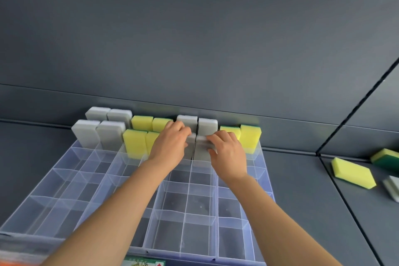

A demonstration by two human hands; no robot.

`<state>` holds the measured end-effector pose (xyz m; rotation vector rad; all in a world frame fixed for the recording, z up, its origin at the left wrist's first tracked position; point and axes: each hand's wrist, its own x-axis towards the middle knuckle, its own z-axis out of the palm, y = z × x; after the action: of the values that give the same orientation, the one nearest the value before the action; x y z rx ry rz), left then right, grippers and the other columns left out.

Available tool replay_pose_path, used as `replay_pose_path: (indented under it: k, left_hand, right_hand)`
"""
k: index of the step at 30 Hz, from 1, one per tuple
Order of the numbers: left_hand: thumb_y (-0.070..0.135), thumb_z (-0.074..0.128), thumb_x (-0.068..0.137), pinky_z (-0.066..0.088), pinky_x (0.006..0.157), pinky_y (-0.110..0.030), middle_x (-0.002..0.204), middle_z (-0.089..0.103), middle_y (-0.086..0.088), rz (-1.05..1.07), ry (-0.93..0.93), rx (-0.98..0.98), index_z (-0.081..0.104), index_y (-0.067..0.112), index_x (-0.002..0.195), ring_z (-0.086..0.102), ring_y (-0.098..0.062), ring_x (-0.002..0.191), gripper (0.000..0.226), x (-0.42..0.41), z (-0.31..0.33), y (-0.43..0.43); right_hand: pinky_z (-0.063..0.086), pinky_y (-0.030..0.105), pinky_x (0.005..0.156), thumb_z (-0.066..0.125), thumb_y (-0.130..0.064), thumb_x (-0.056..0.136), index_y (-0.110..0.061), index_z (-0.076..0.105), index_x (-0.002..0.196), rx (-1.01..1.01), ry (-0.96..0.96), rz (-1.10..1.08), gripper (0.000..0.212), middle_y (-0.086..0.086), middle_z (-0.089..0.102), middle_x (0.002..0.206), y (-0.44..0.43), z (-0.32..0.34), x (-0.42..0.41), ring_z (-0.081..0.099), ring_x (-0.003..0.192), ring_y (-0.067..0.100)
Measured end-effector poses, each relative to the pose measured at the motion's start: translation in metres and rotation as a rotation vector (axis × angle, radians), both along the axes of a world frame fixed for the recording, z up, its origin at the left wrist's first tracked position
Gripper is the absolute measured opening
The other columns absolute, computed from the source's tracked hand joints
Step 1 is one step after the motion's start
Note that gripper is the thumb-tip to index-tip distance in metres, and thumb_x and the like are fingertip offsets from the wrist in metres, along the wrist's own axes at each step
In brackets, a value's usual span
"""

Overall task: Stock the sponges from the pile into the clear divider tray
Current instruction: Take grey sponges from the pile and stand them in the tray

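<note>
Two grey sponges stand on end, side by side, in the second row of the clear divider tray, and both hands are on them. The left hand is curled over the top of the left one; the right hand has its fingers closed around the top of the right one, which is blurred. Each hand appears to be pressing its sponge down into a cell, so the step in hand looks like seating this pair.

Around them the two far rows are nearly full: grey sponges upright at the far left, then yellow sponges, more grey behind the hands, and yellow sponges with green backing at the right. The nearer rows of cells hold nothing.

Well off to the right on the dark grey surface lies the remaining pile: a yellow sponge, a green-backed one and a grey one at the frame edge.

Next, judging from this, the hands should let go once the pair stands straight, then reach right to the pile for more.
</note>
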<state>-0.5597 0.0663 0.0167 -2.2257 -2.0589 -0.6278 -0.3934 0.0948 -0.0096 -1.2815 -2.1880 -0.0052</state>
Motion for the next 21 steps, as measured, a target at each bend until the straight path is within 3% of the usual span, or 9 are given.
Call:
replay_pose_path:
  k: [7,12,21]
  left_hand:
    - [0.013,0.065,0.085,0.045,0.083,-0.034,0.110,0.056,-0.004,-0.017,0.065,0.016,0.060,0.012,0.115,0.047,-0.025,0.106,0.031,0.000,0.001,-0.005]
    - [0.018,0.077,0.072,0.048,0.074,-0.039,0.099,0.062,-0.004,-0.028,0.121,0.096,0.066,0.014,0.102,0.056,-0.028,0.092,0.032,0.003,-0.001,-0.012]
    - [0.016,0.078,0.069,0.050,0.081,-0.038,0.105,0.065,-0.005,-0.190,0.176,0.182,0.066,0.011,0.105,0.059,-0.025,0.100,0.038,0.050,0.003,-0.020]
  right_hand:
    - [0.055,0.041,0.068,0.077,-0.004,0.067,-0.011,0.062,0.108,-0.003,-0.028,-0.010,0.043,0.007,0.064,0.103,-0.008,0.000,0.000,0.058,0.088,0.032]
    - [0.053,0.043,0.083,0.074,-0.013,0.075,-0.008,0.056,0.121,-0.027,-0.035,-0.059,0.049,0.010,0.060,0.121,-0.018,0.001,0.009,0.056,0.106,0.033]
    - [0.047,0.045,0.088,0.076,-0.022,0.076,-0.011,0.059,0.118,-0.047,-0.117,-0.240,0.047,0.009,0.063,0.119,-0.049,0.002,0.064,0.058,0.108,0.034]
